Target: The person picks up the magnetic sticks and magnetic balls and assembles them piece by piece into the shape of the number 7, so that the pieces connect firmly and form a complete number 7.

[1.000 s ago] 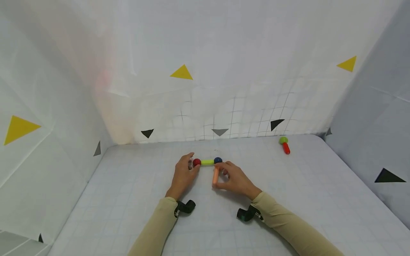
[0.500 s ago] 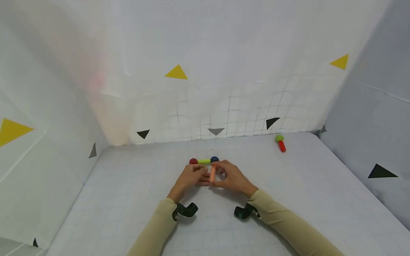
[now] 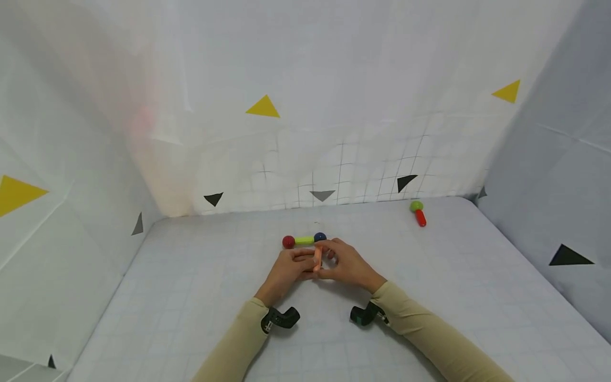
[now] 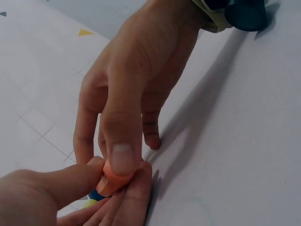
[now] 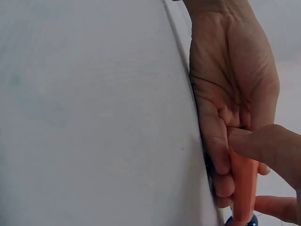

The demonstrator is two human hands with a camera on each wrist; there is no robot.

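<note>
My right hand (image 3: 350, 268) holds an orange rod (image 5: 244, 188) lengthwise, its thumb on the near end and a finger toward the far end. From the other side, my left hand (image 3: 288, 269) grips the same rod between thumb and fingers, hiding part of it. In the left wrist view only a short stretch of orange shows among the fingertips. Just beyond the hands lies a yellow-green rod (image 3: 304, 240) with a red ball (image 3: 288, 242) at its left end and a blue ball (image 3: 320, 236) at its right. Whether the orange rod touches the blue ball, I cannot tell.
Toward the back right of the white table (image 3: 229, 239), a red rod (image 3: 420, 218) lies with a green ball (image 3: 417, 206) at its far end. White sheets with yellow and dark triangles rise behind and at both sides.
My left hand has left the red ball, moved right and nearer, and taken hold of the orange rod. My right hand keeps its grip on the rod. The view has shifted slightly.
</note>
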